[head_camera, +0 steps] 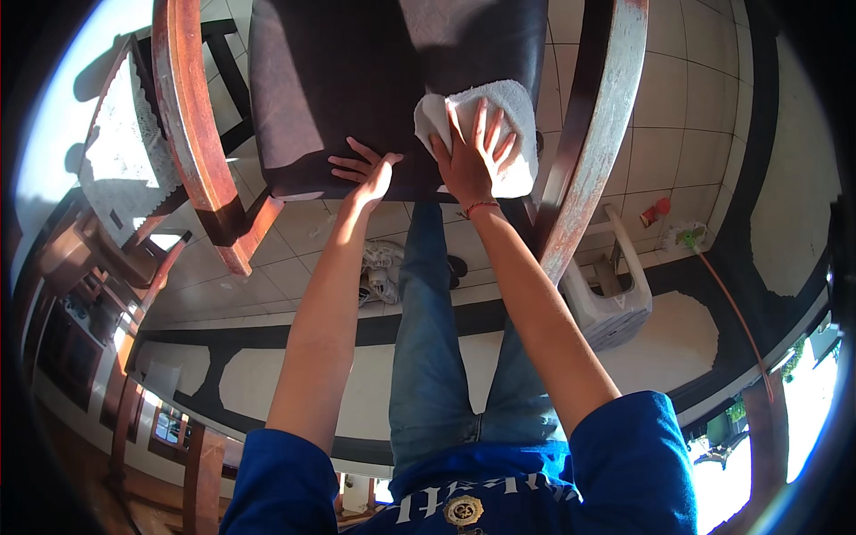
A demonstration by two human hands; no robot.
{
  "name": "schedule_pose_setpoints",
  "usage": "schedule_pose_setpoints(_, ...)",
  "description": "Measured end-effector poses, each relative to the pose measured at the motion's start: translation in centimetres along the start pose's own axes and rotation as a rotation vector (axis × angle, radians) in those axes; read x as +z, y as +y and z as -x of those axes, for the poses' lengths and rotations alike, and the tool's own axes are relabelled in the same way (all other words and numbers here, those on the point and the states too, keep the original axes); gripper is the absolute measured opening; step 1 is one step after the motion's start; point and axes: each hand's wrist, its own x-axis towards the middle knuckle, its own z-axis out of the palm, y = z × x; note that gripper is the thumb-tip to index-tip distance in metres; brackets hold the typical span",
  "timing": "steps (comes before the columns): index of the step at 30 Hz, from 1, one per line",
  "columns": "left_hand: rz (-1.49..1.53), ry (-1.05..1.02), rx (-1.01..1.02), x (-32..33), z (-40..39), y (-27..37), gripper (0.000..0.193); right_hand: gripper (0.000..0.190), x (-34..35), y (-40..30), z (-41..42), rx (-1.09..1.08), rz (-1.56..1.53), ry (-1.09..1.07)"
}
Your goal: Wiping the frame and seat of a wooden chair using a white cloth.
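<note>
A dark brown padded chair seat [334, 80], probably leather or vinyl, lies before me between two worn wooden armrests. My right hand [471, 157], with a red bracelet at the wrist, presses a white terry cloth [518, 160] onto the right front part of the seat. Its fingers are spread over the cloth, which droops slightly at the front edge. Near the middle of the front edge, my left hand [368, 174] rests on the seat with its fingers apart, holding nothing.
The left armrest [194, 134] and right armrest [602, 134] flank the seat. A lace-covered table [127, 147] stands at the left. A white plastic stool [612, 301] and a green-headed broom [689, 237] are at the right. Shoes [381, 274] lie on the tiled floor [287, 281].
</note>
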Motion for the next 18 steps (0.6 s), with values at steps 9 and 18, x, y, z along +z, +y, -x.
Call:
schedule_pose_setpoints(9, 2.494, -0.616, -0.849, -0.1, 0.5, -0.2, 0.107, 0.058, -1.5, -3.9, -21.7, -0.301, -0.085, 0.316)
schedule_pose_setpoints(18, 2.730, -1.214, -0.499, 3.3, 2.0, -7.6, 0.124, 0.055, -1.4, -5.5, -14.4, -0.554, -0.057, 0.075)
